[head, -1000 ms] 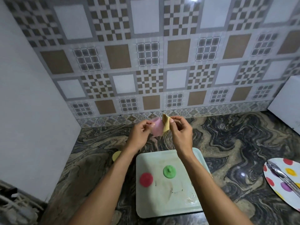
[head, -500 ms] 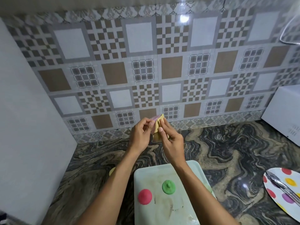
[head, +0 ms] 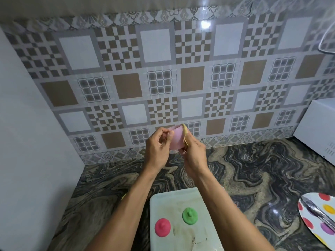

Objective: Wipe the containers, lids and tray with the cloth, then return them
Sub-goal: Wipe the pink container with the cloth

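Observation:
My left hand (head: 158,148) grips a small pink container (head: 176,138), held up in front of the tiled wall. My right hand (head: 194,155) presses a yellow cloth (head: 185,135) against the container's right side. Below, a pale green tray (head: 183,200) lies on the marble counter with a red lid (head: 162,227) and a green lid (head: 189,215) on it. The tray's surface shows dirty smears. A sliver of a yellow-green thing (head: 123,196) peeks out from under my left forearm; I cannot tell what it is.
A polka-dot plate (head: 324,230) with a metal utensil (head: 317,211) on it sits at the right edge. A white appliance (head: 317,127) stands at the back right. A white wall bounds the counter on the left.
The pink container has turned in my left hand so more of it shows. The cloth has shifted to its right side. The view has tilted upward, so the tray sits lower in frame.

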